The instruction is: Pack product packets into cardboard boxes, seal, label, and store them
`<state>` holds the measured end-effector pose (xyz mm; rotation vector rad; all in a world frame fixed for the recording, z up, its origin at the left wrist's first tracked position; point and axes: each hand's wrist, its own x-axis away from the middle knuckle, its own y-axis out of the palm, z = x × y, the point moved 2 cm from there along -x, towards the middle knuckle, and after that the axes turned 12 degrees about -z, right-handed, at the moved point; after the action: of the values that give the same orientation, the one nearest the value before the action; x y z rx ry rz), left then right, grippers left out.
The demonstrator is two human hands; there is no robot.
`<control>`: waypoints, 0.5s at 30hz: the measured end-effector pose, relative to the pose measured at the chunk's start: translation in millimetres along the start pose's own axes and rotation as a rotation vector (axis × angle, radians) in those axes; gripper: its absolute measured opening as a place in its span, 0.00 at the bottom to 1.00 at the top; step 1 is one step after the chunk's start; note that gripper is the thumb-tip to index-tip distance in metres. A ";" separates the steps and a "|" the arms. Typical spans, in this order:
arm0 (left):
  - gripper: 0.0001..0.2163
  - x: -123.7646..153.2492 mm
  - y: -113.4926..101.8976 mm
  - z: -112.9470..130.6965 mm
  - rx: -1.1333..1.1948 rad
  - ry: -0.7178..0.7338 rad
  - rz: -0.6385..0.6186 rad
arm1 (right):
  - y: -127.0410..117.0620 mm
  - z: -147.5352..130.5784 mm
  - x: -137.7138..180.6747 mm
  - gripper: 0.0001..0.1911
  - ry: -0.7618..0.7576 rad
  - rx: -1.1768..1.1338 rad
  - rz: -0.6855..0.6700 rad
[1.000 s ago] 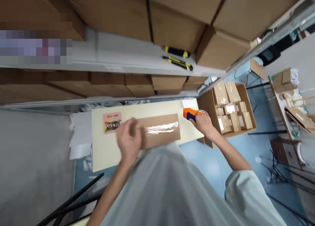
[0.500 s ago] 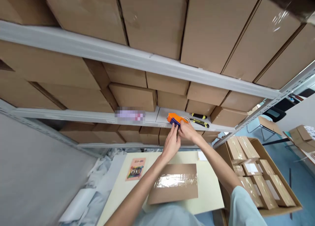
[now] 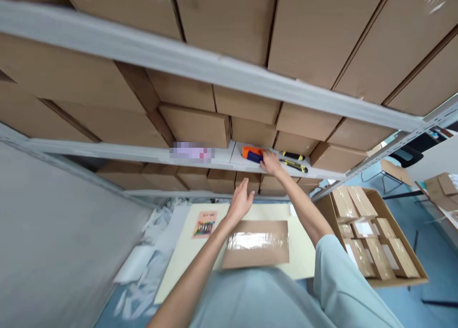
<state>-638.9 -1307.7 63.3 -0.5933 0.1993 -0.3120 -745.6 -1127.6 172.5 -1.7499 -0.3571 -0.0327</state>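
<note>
An orange and blue tape dispenser lies on the grey shelf. My right hand is stretched up to that shelf and rests against the dispenser's right end, fingers partly curled. My left hand hovers lower, open, fingers together, between the shelf and a flat cardboard parcel sealed with clear tape. That parcel sits on a pale worktop, close to my body.
Two yellow and black utility knives lie on the shelf right of the dispenser. Brown cartons fill the shelves above and below. An open carton of small taped parcels stands at the right. White packing sheets lie at the left.
The dispenser went from the worktop up to the shelf in my right hand, with the left hand joining briefly. Now the dispenser lies on the shelf and my left hand has dropped away.
</note>
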 end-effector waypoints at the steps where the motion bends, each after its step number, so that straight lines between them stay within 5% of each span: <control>1: 0.31 17.1 1.3 -8.8 0.018 -0.034 0.011 | 9.7 9.0 14.9 0.33 -0.022 -0.039 0.050; 5: 0.35 105.2 1.7 -47.2 0.097 -0.260 0.095 | 69.4 47.1 123.1 0.35 -0.084 -0.327 0.306; 10: 0.40 197.8 7.5 -61.0 0.221 -0.548 0.057 | 153.4 48.8 282.2 0.39 0.231 -0.693 0.239; 12: 0.42 212.0 16.3 -52.6 0.226 -0.597 0.015 | 179.3 34.5 315.8 0.40 0.348 -0.782 0.196; 15: 0.45 211.6 33.4 -35.1 0.171 -0.601 -0.079 | 209.5 10.5 326.0 0.45 0.391 -0.864 0.114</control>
<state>-443.0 -1372.4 -4.4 -0.5029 -0.4259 -0.2124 -383.8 -1080.5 41.4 -2.5453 0.0743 -0.5033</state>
